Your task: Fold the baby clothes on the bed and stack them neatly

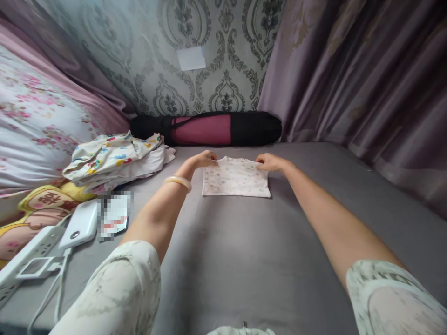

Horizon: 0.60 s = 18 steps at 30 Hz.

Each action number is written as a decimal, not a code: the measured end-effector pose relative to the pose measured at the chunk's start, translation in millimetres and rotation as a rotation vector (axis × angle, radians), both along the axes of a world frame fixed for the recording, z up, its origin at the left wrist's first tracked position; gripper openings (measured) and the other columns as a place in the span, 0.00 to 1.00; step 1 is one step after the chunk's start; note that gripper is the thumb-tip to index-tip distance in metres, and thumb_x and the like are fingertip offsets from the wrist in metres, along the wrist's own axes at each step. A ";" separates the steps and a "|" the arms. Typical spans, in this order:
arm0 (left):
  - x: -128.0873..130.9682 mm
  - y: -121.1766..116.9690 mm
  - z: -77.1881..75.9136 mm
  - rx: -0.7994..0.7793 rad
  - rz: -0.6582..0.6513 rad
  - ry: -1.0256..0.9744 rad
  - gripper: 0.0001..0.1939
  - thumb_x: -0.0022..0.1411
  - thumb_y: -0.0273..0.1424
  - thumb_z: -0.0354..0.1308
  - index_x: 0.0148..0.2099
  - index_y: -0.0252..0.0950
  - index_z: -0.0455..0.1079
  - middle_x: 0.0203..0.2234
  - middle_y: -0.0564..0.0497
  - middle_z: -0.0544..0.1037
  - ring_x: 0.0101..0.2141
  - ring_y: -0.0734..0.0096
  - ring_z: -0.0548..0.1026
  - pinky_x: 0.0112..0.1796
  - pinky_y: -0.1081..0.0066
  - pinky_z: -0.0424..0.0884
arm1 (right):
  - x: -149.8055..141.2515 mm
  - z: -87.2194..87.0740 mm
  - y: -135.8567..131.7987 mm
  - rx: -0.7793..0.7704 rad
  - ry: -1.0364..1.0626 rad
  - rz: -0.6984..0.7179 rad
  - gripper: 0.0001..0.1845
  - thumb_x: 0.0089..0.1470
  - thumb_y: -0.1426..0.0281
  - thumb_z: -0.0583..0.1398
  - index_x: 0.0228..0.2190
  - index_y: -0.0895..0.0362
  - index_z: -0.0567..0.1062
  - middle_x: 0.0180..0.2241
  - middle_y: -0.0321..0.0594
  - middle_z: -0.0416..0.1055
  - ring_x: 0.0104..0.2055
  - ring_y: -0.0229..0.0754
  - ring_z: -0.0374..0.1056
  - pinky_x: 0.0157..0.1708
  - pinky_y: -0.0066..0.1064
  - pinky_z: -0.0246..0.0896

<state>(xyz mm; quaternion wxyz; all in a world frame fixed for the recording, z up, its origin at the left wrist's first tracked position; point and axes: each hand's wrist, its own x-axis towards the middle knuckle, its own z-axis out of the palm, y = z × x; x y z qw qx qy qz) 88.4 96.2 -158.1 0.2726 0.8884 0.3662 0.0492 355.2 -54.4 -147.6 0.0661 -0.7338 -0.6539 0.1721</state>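
Note:
A small white garment (235, 179) with a faint print lies folded into a near rectangle on the grey bed sheet (251, 251). Its far edge is slightly uneven, and its near edge runs straight. At the far left corner my left hand (207, 159) pinches the fabric, with a pale bangle (179, 183) on the wrist. My right hand (271, 162) has its fingers closed on the far right corner. Part of each corner is hidden under the fingers.
To the left lie a pile of printed clothes (115, 156), a white power bank (79, 223), a blurred-out flat item (115, 215), a power strip (31, 251) with cables and a yellow cushion (45, 202). A black and pink rolled bag (206, 129) lies along the wall.

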 end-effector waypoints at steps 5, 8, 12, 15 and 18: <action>-12.1 -13.4 29.8 0.004 -0.078 -0.104 0.13 0.52 0.34 0.58 0.37 0.32 0.75 0.27 0.53 0.76 0.30 0.72 0.71 0.33 0.74 0.65 | 2.0 22.0 -16.4 0.112 0.018 0.035 0.14 0.49 0.76 0.59 0.39 0.58 0.78 0.40 0.40 0.77 0.40 0.42 0.71 0.36 0.27 0.63; -17.9 -24.1 45.0 0.082 -0.069 -0.159 0.13 0.54 0.35 0.57 0.38 0.31 0.76 0.27 0.53 0.75 0.30 0.73 0.71 0.33 0.74 0.65 | -0.2 37.3 -29.2 0.197 0.032 0.049 0.14 0.51 0.76 0.59 0.40 0.59 0.77 0.41 0.42 0.77 0.41 0.41 0.70 0.37 0.26 0.61; -23.9 -43.8 53.3 0.285 0.014 -0.209 0.15 0.57 0.35 0.57 0.43 0.34 0.76 0.33 0.51 0.79 0.35 0.69 0.74 0.40 0.71 0.66 | -8.6 49.6 -50.4 0.331 -0.055 0.019 0.15 0.52 0.75 0.57 0.43 0.59 0.75 0.43 0.45 0.76 0.42 0.43 0.68 0.40 0.31 0.58; -31.2 -65.2 43.8 0.441 0.011 -0.179 0.15 0.62 0.36 0.54 0.46 0.36 0.75 0.33 0.49 0.80 0.38 0.66 0.75 0.50 0.64 0.62 | -15.8 41.2 -71.0 0.423 -0.149 0.062 0.16 0.53 0.76 0.54 0.43 0.56 0.74 0.43 0.44 0.75 0.44 0.47 0.67 0.45 0.36 0.56; -43.3 -91.8 20.7 0.505 -0.053 -0.124 0.14 0.65 0.34 0.49 0.47 0.39 0.74 0.34 0.50 0.80 0.40 0.66 0.75 0.58 0.58 0.52 | -22.6 18.4 -97.0 0.469 -0.208 0.150 0.16 0.52 0.78 0.52 0.41 0.54 0.73 0.42 0.43 0.74 0.47 0.48 0.66 0.50 0.39 0.51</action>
